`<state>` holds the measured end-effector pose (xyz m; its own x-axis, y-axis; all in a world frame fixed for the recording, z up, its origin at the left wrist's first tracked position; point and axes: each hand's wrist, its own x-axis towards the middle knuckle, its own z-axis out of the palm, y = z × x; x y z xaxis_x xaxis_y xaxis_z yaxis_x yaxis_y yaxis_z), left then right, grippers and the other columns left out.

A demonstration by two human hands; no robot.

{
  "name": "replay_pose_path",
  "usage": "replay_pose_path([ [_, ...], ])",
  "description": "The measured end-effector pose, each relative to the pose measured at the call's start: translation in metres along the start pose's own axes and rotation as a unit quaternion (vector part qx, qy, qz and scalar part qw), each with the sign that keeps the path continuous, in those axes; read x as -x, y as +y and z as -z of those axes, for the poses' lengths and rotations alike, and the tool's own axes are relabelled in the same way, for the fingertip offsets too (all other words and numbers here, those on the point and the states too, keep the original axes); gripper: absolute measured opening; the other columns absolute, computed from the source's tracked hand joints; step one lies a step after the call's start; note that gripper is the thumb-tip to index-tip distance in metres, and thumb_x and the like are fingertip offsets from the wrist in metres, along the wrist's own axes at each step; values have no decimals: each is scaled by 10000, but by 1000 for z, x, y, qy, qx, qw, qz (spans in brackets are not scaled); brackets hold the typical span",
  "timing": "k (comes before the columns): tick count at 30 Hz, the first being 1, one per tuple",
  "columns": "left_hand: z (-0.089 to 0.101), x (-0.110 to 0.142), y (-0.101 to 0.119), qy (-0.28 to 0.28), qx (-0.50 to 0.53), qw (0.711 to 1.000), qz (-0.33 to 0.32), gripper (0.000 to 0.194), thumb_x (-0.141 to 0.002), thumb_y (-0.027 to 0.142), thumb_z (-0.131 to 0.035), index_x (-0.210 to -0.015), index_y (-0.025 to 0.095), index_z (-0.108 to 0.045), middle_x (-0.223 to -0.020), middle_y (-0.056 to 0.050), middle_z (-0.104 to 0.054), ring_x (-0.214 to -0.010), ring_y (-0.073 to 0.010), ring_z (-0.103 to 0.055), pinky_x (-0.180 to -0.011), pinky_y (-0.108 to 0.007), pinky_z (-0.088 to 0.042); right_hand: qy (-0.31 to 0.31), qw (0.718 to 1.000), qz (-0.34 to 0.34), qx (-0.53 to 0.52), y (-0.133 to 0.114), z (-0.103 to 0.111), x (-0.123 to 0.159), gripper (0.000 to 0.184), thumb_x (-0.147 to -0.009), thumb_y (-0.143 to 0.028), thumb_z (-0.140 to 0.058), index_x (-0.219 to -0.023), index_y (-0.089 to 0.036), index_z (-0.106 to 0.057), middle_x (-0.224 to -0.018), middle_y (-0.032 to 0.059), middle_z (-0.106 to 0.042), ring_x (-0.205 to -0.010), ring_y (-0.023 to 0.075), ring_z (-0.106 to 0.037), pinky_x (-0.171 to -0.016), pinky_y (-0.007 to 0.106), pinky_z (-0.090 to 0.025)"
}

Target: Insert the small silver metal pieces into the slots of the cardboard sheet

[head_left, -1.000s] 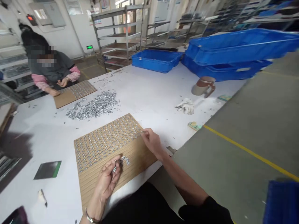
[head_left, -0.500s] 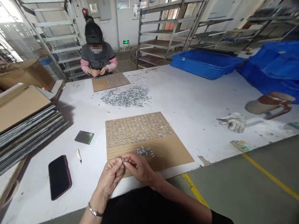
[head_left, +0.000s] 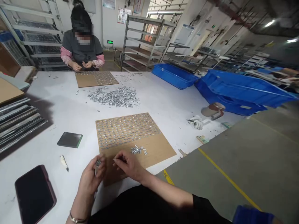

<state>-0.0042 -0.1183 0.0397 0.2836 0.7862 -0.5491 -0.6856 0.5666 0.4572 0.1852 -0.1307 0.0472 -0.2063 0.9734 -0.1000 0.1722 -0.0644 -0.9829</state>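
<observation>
A brown board lies in front of me, its far half covered with rows of small silver metal pieces. A loose handful of the same leaf-shaped pieces rests on its bare near half. Over the board's near left corner, my left hand is curled around several small metal pieces. To its right and just apart from it, my right hand hovers above the board with thumb and forefinger pinched. Whatever is between those fingertips is too small to make out.
A heap of metal pieces lies beyond the board. Across the table a co-worker handles another board. Left are a phone, a knife, a dark block; right, gloves, a mug, blue crates.
My right hand went from the board's right edge to meet my left fingertips, then drew apart to the right. My left hand stays curled around the pieces. The view swung left, then partly back.
</observation>
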Motion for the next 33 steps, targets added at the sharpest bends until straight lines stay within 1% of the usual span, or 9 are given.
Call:
replay_pose_path([
  [2,0,-1,15,43,108,993,-14,222,-938,109,-469,-1079,121,-639,-855,-88,-663,-616,-110,-616,-478,-179,-485,-16,999,-29,-5,4,-1,-1,126,-874,-319,-631,-867,-197,-597,-721,4,-701,-629,141,-677,-607,260,-543],
  [4,1,-1,24,70,160,985,-13,308,-947,56,-410,-1170,115,-614,-990,-136,-680,-755,-143,-674,-559,-204,-549,-24,998,-39,35,7,1,-4,93,-858,-281,-638,-832,-197,-605,-681,-7,-682,-634,143,-674,-609,252,-532],
  [8,8,0,26,69,172,983,-12,188,-948,70,-487,-1056,119,-634,-888,-82,-661,-581,-65,-574,-438,-123,-442,-11,987,5,160,9,12,-14,41,-854,-213,-619,-815,-202,-622,-746,-2,-703,-641,123,-643,-603,228,-482],
  [11,16,2,23,84,133,982,-108,40,-903,118,-613,-932,124,-640,-811,-47,-643,-542,-51,-527,-406,-114,-395,-59,962,47,264,2,18,-25,70,-862,-159,-586,-834,-206,-629,-688,-22,-675,-596,116,-604,-595,228,-449],
  [14,21,3,20,90,76,975,-186,172,-817,211,-750,-929,110,-667,-759,-33,-632,-539,-61,-513,-380,-125,-353,-115,921,130,350,-1,13,-36,154,-918,-154,-521,-950,-206,-662,-795,19,-689,-717,145,-629,-684,255,-465],
  [17,22,5,18,76,48,974,-207,299,-723,290,-833,-889,91,-683,-783,-56,-644,-588,-87,-550,-387,-145,-352,-137,893,193,383,6,1,-47,240,-966,-174,-461,-1072,-214,-672,-967,72,-687,-849,174,-636,-752,283,-471],
  [21,23,5,14,61,45,974,-214,321,-674,318,-855,-804,96,-664,-779,-37,-617,-585,-82,-542,-391,-157,-338,-106,913,150,365,19,-15,-62,154,-942,-167,-515,-949,-200,-665,-814,30,-678,-762,167,-616,-727,270,-447],
  [24,25,5,12,63,45,975,-209,348,-692,337,-846,-888,105,-676,-696,29,-541,-487,-39,-432,-362,-149,-267,-70,922,114,363,22,-26,-68,128,-932,-163,-539,-875,-195,-649,-765,18,-677,-722,165,-607,-714,269,-424],
  [33,29,2,9,71,65,975,-200,417,-691,251,-829,-1053,86,-703,-701,35,-524,-522,-44,-435,-386,-155,-285,-29,905,114,408,28,-39,-70,141,-973,-188,-504,-895,-201,-620,-878,46,-676,-839,183,-604,-778,284,-410],
])
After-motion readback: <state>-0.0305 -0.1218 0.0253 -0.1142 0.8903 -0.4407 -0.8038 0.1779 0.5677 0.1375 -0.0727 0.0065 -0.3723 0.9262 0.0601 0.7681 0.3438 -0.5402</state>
